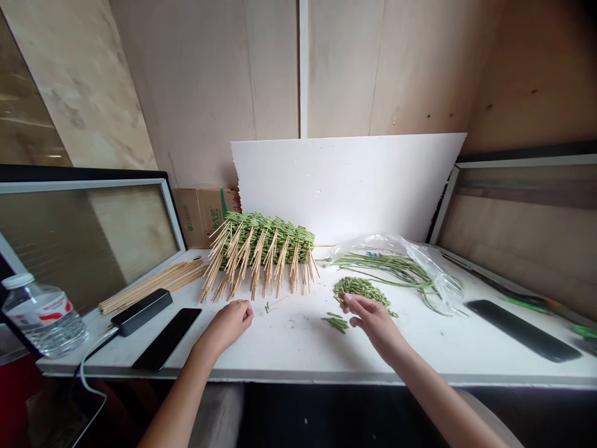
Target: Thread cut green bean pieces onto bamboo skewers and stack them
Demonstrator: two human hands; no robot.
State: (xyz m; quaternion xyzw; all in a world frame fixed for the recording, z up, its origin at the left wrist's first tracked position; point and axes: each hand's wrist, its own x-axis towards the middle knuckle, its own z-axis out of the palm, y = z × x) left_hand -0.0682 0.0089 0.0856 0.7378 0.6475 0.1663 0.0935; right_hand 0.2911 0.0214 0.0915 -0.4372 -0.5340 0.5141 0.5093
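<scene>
My left hand [232,322] is closed in a fist low over the white table. From its fingers a faint thin line, apparently a bamboo skewer, points right past small green bean bits [267,307]. My right hand [370,320] has thumb and fingertips pinched together at the near edge of a pile of cut green bean pieces [357,287]; what they hold is too small to make out. A few loose bean pieces [336,322] lie left of that hand. Behind my left hand rises a stack of skewered green beans [268,239], its bare stick ends fanned toward me.
Loose bamboo skewers [153,283], a black power bank [142,311] with a cable, a phone [168,339] and a water bottle [44,314] are at left. Long beans [396,267] lie by a plastic bag [433,264]. A dark flat object [522,330] rests at right.
</scene>
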